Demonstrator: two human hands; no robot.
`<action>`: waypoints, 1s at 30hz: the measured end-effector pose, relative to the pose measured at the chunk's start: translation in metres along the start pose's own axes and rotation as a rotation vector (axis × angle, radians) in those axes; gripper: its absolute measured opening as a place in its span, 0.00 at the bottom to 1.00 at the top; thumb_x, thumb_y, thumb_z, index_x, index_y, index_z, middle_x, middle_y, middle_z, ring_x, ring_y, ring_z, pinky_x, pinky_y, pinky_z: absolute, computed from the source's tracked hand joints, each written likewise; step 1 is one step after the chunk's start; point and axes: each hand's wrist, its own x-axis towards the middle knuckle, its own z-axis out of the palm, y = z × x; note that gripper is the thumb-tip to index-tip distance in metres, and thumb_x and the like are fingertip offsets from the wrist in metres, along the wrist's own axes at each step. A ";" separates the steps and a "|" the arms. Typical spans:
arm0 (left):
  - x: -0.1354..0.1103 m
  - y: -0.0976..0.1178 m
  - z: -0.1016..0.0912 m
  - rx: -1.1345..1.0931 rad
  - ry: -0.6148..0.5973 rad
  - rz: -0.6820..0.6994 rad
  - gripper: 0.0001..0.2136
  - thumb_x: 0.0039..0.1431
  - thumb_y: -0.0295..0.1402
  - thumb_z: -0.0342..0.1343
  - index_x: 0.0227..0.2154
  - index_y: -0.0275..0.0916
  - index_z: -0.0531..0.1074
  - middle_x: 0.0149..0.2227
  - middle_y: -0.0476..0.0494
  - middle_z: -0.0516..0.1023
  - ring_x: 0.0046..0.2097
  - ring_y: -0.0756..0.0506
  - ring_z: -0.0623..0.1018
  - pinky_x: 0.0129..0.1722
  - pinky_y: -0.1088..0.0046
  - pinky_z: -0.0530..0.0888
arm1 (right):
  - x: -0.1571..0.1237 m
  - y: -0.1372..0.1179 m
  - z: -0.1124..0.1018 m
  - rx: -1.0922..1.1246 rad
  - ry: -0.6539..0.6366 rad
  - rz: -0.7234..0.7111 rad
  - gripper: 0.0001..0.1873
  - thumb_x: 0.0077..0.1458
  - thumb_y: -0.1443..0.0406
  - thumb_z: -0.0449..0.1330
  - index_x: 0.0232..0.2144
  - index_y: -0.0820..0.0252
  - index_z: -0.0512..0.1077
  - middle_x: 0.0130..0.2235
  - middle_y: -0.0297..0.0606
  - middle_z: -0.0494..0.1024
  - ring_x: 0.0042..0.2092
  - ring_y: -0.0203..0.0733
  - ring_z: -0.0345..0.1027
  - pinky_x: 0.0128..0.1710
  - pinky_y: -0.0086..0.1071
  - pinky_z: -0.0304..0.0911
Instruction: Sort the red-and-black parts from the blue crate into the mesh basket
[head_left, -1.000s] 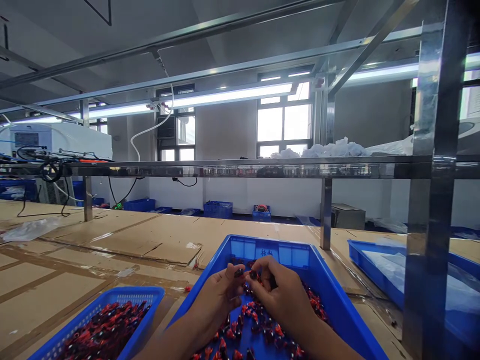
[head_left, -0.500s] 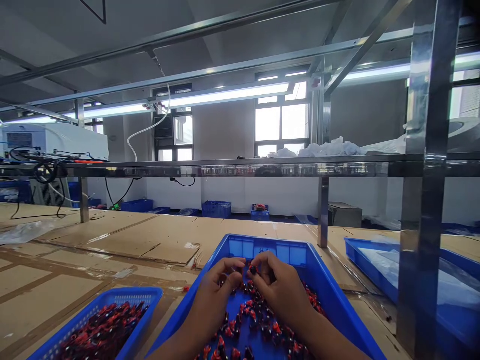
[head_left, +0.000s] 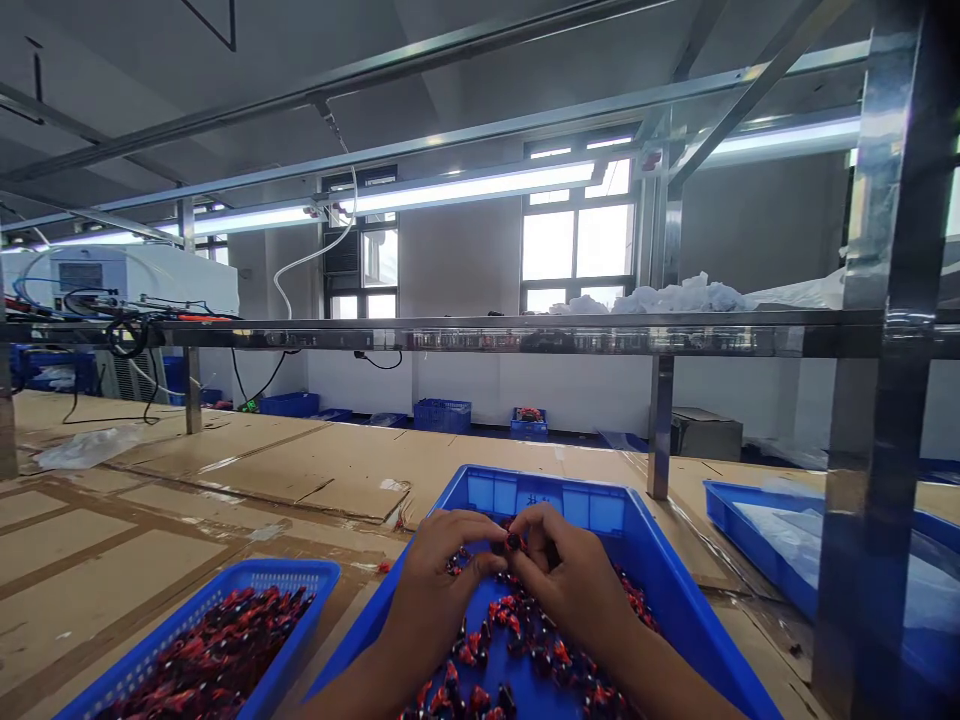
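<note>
Right hand [head_left: 566,585] pinches small dark piece [head_left: 514,541]; left hand [head_left: 442,585] just beside, grip unclear, above blue plastic tray [head_left: 544,490] of red-black pieces [head_left: 510,640].

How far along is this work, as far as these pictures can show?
Done, it seems: the mesh basket at the lower left already holds a deep heap of red and black pieces. In hand: the left hand and right hand pinch together on one small dark piece. Left: many pieces still lie spread in the blue tray, so a good part seems to remain.
</note>
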 end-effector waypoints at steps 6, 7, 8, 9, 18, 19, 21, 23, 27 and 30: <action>0.000 0.002 0.000 0.065 0.008 0.039 0.09 0.56 0.29 0.62 0.39 0.50 0.75 0.42 0.55 0.77 0.46 0.48 0.74 0.48 0.70 0.67 | 0.006 0.004 0.005 0.853 -0.071 0.625 0.12 0.51 0.57 0.62 0.29 0.56 0.64 0.18 0.22 0.58 0.17 0.29 0.45 0.14 0.24 0.39; -0.001 0.002 0.000 0.073 0.008 0.046 0.09 0.56 0.29 0.62 0.39 0.50 0.75 0.41 0.55 0.77 0.46 0.48 0.74 0.48 0.70 0.67 | 0.006 0.006 0.007 0.942 -0.119 0.705 0.13 0.52 0.55 0.59 0.28 0.56 0.63 0.19 0.23 0.60 0.16 0.29 0.44 0.13 0.24 0.36; -0.002 0.002 0.001 0.081 0.005 0.054 0.09 0.56 0.29 0.62 0.38 0.50 0.74 0.41 0.55 0.77 0.46 0.48 0.74 0.48 0.70 0.67 | 0.006 0.008 0.008 0.990 -0.162 0.752 0.13 0.54 0.54 0.56 0.27 0.56 0.62 0.20 0.24 0.62 0.15 0.28 0.44 0.12 0.24 0.35; -0.003 0.002 0.001 0.089 0.000 0.059 0.09 0.56 0.29 0.62 0.38 0.50 0.74 0.41 0.55 0.77 0.46 0.48 0.74 0.48 0.69 0.67 | 0.005 0.009 0.010 1.017 -0.202 0.782 0.14 0.55 0.53 0.53 0.28 0.56 0.62 0.22 0.26 0.64 0.15 0.29 0.47 0.11 0.23 0.35; -0.010 -0.002 0.012 0.079 -0.132 -0.097 0.17 0.60 0.35 0.56 0.52 0.46 0.65 0.51 0.45 0.72 0.54 0.44 0.70 0.54 0.64 0.66 | -0.002 0.014 0.022 1.262 -0.370 0.938 0.22 0.55 0.46 0.54 0.29 0.59 0.66 0.21 0.28 0.65 0.16 0.31 0.58 0.08 0.20 0.39; -0.010 -0.001 0.012 0.063 -0.133 -0.142 0.19 0.62 0.38 0.55 0.54 0.45 0.63 0.53 0.43 0.71 0.55 0.44 0.69 0.55 0.64 0.65 | 0.000 0.015 0.020 1.267 -0.329 0.924 0.20 0.56 0.48 0.55 0.29 0.59 0.65 0.21 0.27 0.64 0.16 0.29 0.56 0.08 0.20 0.38; -0.011 -0.001 0.013 0.044 -0.136 -0.245 0.19 0.64 0.42 0.50 0.56 0.42 0.62 0.53 0.41 0.70 0.55 0.43 0.69 0.55 0.64 0.64 | 0.004 0.019 0.013 1.282 -0.245 0.877 0.16 0.56 0.52 0.57 0.27 0.58 0.64 0.21 0.26 0.64 0.16 0.27 0.53 0.08 0.19 0.37; -0.015 -0.005 0.014 0.038 -0.232 -0.343 0.18 0.65 0.46 0.45 0.50 0.41 0.68 0.48 0.42 0.75 0.51 0.43 0.73 0.49 0.66 0.67 | 0.009 0.024 0.005 1.290 -0.176 0.822 0.15 0.56 0.54 0.58 0.26 0.58 0.62 0.21 0.25 0.63 0.16 0.27 0.51 0.09 0.19 0.38; -0.037 -0.015 0.029 -0.030 -0.765 -0.526 0.27 0.61 0.56 0.42 0.29 0.40 0.76 0.30 0.45 0.79 0.34 0.44 0.77 0.36 0.71 0.69 | 0.013 0.036 -0.005 1.251 -0.122 0.767 0.15 0.55 0.55 0.59 0.25 0.58 0.62 0.21 0.26 0.63 0.17 0.28 0.53 0.09 0.20 0.40; -0.056 -0.014 0.053 -0.175 -1.034 -0.759 0.33 0.53 0.65 0.43 0.26 0.38 0.76 0.29 0.41 0.79 0.27 0.44 0.76 0.30 0.69 0.70 | 0.012 0.044 -0.005 1.187 -0.109 0.767 0.16 0.54 0.55 0.59 0.24 0.58 0.63 0.20 0.26 0.65 0.17 0.29 0.55 0.09 0.21 0.42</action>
